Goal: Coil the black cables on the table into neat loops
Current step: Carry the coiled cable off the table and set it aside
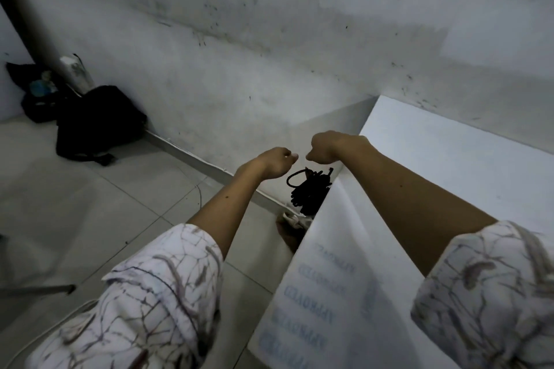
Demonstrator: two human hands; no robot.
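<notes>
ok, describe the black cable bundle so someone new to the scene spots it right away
Start at the white table on the right and go to its far left corner by the wall. The cable bundle hangs there, just below the two hands, left hand and right hand. It is a dark knot of thin loops, unlike the solid black bag on the floor further left.

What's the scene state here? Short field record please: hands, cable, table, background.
left hand: fingers curled, held above the cable bundle; no grip visible
right hand: fingers curled, close beside the left hand; no grip visible
black cable bundle: bunched coil with one loop sticking out left, below the hands, off the table's left edge
contact with cable: cannot tell; link from bundle to hands hidden
white table: right side, faint printed text near its front
black bag: on the tiled floor by the wall, left
</notes>
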